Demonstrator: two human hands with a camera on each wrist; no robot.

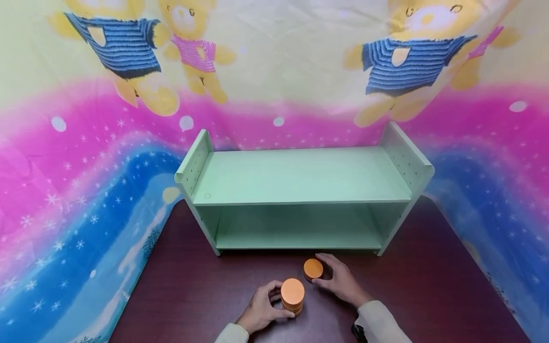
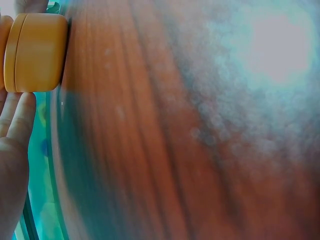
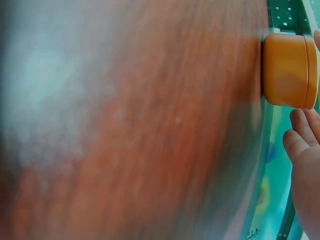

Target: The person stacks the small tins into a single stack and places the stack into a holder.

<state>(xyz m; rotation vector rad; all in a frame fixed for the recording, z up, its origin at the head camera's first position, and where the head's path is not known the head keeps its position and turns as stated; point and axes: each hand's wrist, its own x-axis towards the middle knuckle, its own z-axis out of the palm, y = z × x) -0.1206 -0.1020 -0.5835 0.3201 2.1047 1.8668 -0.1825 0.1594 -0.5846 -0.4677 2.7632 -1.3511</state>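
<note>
Two orange round lidded jars (image 1: 293,293), one on top of the other, stand on the table near its front. My left hand (image 1: 262,307) grips this stack from the left, thumb in front and fingers behind. In the left wrist view the lower jar (image 2: 40,52) sits on the table, with a lid seam showing; the upper one is mostly cut off. A single orange jar (image 1: 313,269) stands farther back and to the right. Around its right side my right hand (image 1: 340,281) holds it between thumb and fingers. The right wrist view shows this jar (image 3: 286,70) upright on the table.
A pale green two-level shelf (image 1: 300,176) stands behind the jars at the back of the dark red-brown table (image 1: 180,286). Its raised side panels have small holes. A printed cloth with teddy bears (image 1: 279,71) hangs behind and along both sides.
</note>
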